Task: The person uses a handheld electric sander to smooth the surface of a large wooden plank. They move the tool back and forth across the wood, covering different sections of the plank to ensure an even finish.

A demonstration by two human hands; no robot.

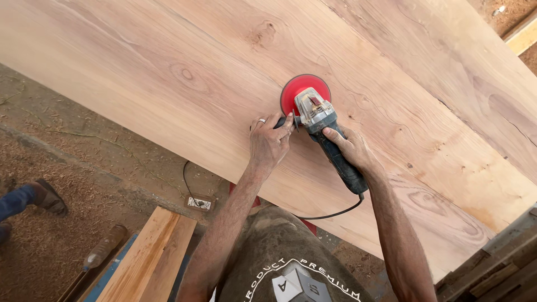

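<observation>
A large pale wooden slab (184,61) with knots and wavy grain fills most of the head view. On it rests an angle grinder (321,126) with a grey head, a dark blue body and a round red sanding disc (292,92) pressed flat on the wood. My left hand (269,142), with a ring on one finger, grips the grinder's side handle. My right hand (351,150) wraps around the blue body. A black power cord (333,213) loops from the tool's rear toward my torso.
Sawdust covers the ground (67,168) left of the slab. A white socket box (199,203) lies below the slab edge. Planks (148,257) and a dusty tool handle (103,247) sit at lower left. Another person's shoe (47,196) shows at far left. Stacked timber (498,268) stands at lower right.
</observation>
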